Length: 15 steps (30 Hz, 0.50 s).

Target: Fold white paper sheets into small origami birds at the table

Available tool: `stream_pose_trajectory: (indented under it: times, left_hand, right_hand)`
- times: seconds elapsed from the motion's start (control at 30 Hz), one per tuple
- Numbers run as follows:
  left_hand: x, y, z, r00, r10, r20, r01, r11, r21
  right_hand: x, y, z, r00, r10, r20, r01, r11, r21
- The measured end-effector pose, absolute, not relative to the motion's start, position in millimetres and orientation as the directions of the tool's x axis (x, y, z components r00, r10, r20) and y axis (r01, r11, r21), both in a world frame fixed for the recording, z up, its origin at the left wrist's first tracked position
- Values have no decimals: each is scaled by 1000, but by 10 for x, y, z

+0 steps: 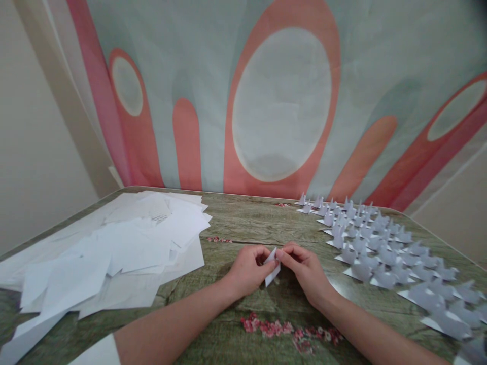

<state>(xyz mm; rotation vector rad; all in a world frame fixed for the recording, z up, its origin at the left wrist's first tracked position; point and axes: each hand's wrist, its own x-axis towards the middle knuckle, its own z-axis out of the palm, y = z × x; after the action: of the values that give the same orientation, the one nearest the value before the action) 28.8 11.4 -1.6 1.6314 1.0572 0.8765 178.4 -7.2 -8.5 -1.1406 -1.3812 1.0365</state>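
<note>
Between my two hands is a small piece of folded white paper (271, 275), narrow and pointed at its lower end. My left hand (249, 268) pinches it from the left, thumb across its face. From the other side, my right hand (304, 266) grips its upper edge with thumb and forefinger. Both hands are just above the wood-patterned table. Part of the paper is covered by the fingers. To the right stand several rows of folded white paper figures (363, 267), each with upright points.
A wide, loose heap of white paper sheets (140, 243) covers the table's left side. The wood-patterned tabletop (243, 215) has printed pink flowers. Behind it hangs a green and coral patterned backdrop (213, 61). A white sheet corner (99, 352) lies by my left forearm.
</note>
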Motion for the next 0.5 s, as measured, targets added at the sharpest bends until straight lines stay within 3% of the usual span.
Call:
stream_pose_trajectory:
  times: [0.5]
  left_hand:
    - [278, 124, 6, 371, 928, 29, 196, -109, 974]
  right_hand:
    - [1775, -62, -103, -64, 980, 188, 161, 196, -967]
